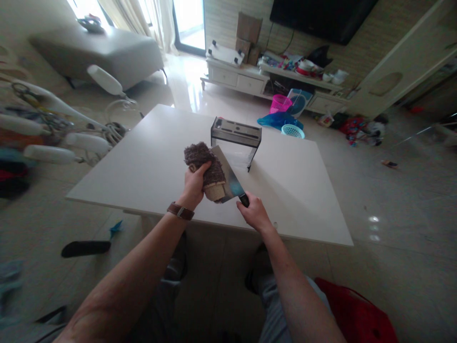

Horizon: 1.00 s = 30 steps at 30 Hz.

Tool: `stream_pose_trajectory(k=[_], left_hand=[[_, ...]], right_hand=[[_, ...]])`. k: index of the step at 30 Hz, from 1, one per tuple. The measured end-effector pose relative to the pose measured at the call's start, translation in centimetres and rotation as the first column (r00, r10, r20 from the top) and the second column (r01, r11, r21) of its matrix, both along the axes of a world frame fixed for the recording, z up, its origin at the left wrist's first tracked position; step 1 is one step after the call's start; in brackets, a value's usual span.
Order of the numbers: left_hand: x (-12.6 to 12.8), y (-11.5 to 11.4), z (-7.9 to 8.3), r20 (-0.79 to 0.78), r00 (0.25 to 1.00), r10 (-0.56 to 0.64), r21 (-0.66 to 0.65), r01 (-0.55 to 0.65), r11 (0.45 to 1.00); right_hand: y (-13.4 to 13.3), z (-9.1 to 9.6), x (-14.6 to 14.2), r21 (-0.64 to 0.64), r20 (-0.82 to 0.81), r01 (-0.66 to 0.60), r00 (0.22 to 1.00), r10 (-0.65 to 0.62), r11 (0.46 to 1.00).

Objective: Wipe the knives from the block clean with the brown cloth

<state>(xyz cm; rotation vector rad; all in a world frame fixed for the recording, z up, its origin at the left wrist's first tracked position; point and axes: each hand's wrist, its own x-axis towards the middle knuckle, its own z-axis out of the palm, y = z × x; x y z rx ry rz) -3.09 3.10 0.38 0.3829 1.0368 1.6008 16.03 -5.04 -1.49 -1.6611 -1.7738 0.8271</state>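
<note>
My left hand [196, 183] is closed around a shaggy grey-brown cloth [215, 172] with a beige part at its lower end. The cloth lies against the broad blade of a cleaver [233, 180], covering part of its left side. My right hand [256, 210] grips the cleaver by its black handle, the blade pointing up and to the left. Both hands are over the near half of a white table [285, 190]. Just beyond them stands a knife rack [237, 138] with a dark slotted top and clear sides.
White chair parts or padded bars [89, 143] crowd the left side. On the floor past the table are a pink basket [280, 103], a blue bag [276, 121] and a pale blue basket [293, 131]. A red bag [357, 312] lies at lower right.
</note>
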Motion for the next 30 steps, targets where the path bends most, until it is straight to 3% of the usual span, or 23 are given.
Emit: stream_pose_trajectory(k=[30], left_hand=[[-0.02, 0.03, -0.19, -0.011, 1.0, -0.006, -0.011, 0.006, 1.0]], right_hand=[[-0.04, 0.14, -0.07, 0.003, 0.004, 0.009, 1.0, -0.009, 1.0]])
